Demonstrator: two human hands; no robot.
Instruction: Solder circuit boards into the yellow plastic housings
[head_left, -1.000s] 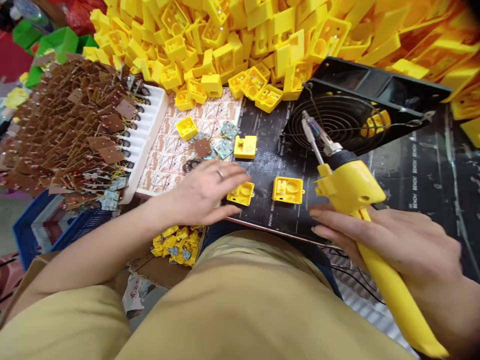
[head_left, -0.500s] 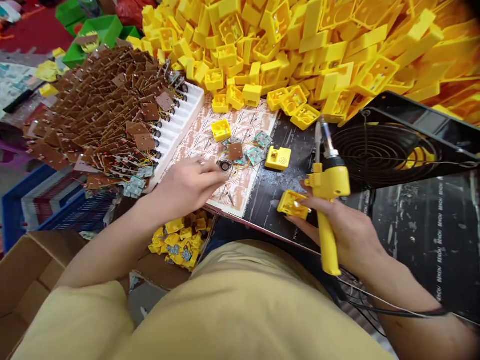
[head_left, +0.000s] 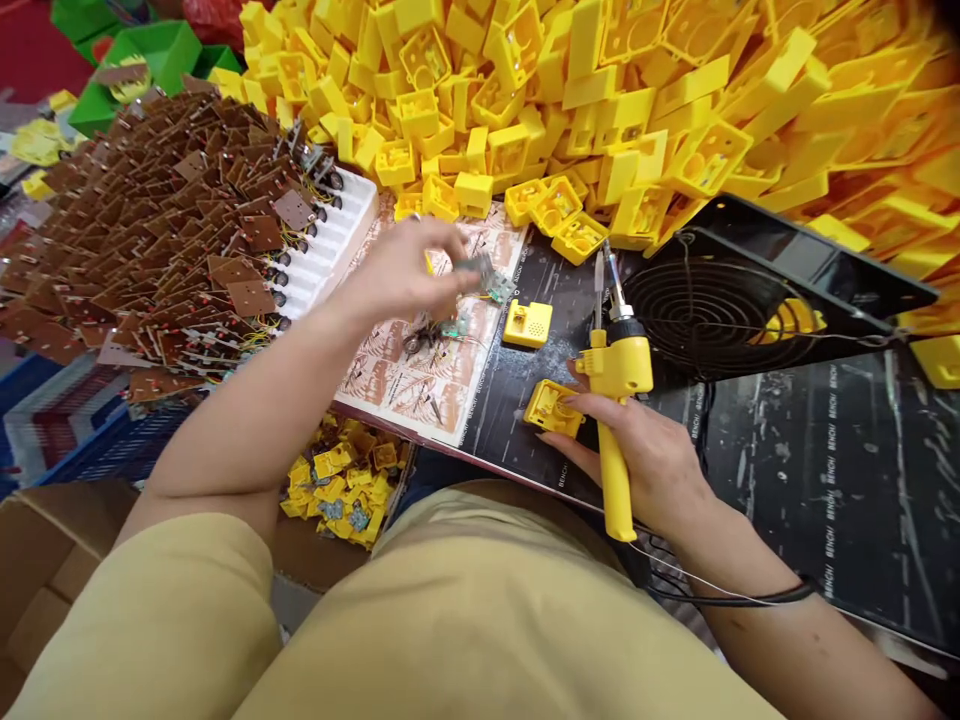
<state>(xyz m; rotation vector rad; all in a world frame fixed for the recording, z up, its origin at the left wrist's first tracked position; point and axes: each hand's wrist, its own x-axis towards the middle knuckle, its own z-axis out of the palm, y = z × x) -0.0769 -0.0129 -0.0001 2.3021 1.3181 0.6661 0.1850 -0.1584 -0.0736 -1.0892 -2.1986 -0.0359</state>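
My left hand (head_left: 409, 268), blurred by motion, is over the patterned sheet with its fingers closed at the edge of a small grey-green circuit board (head_left: 491, 280). Below it a small dark round part with thin wires (head_left: 420, 342) lies on the sheet. In my right hand (head_left: 645, 450) is a yellow soldering gun (head_left: 616, 430), its metal tip pointing up and away. Between that hand's thumb and fingers sits an open yellow plastic housing (head_left: 553, 408), hollow side up. A yellow case with speaker holes (head_left: 529, 325) lies just beyond it.
A large heap of yellow housings (head_left: 465, 100) fills the back. Brown circuit boards (head_left: 165, 210) are piled at left beside a white foam tray (head_left: 337, 230). A black fan (head_left: 712, 310) stands at right. Below the table edge, a box holds yellow parts (head_left: 349, 490).
My left hand has moved up and away from the round wired part to the circuit board. My right hand keeps the soldering gun and housing. The whole view has shifted slightly.
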